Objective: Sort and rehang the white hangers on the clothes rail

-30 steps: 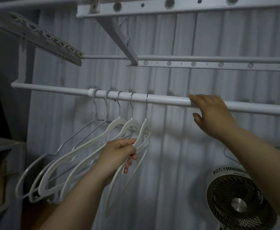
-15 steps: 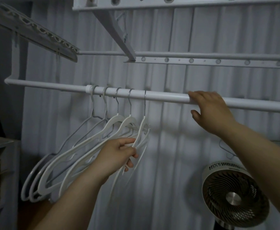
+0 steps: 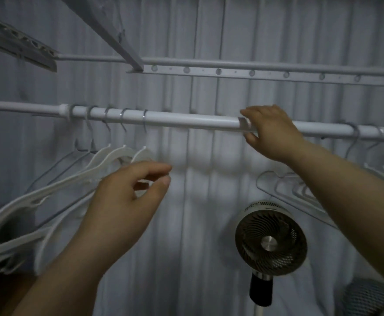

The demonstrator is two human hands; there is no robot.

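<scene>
A white clothes rail (image 3: 186,122) runs across the view. Several white hangers (image 3: 56,190) hang by metal hooks from its left part, swung out to the left. My left hand (image 3: 127,201) hovers in front of the rightmost of them, fingers loosely curled with thumb and fingertips close together; I see nothing plainly gripped. My right hand (image 3: 270,133) grips the rail near its middle, fingers over the top and thumb underneath. A second bunch of white hangers (image 3: 300,190) hangs at the right, partly hidden behind my right forearm.
A round fan (image 3: 270,240) on a stand is below the rail, right of centre. A mesh basket (image 3: 368,297) sits at the lower right. Above, a perforated upper rail (image 3: 254,73) and a slanted bracket arm (image 3: 109,30) cross a ribbed white wall.
My left hand has loosened its grip on the rightmost hanger and shifted right. The view has moved closer and rightward, bringing the right bunch of hangers into sight. My right hand stays on the rail.
</scene>
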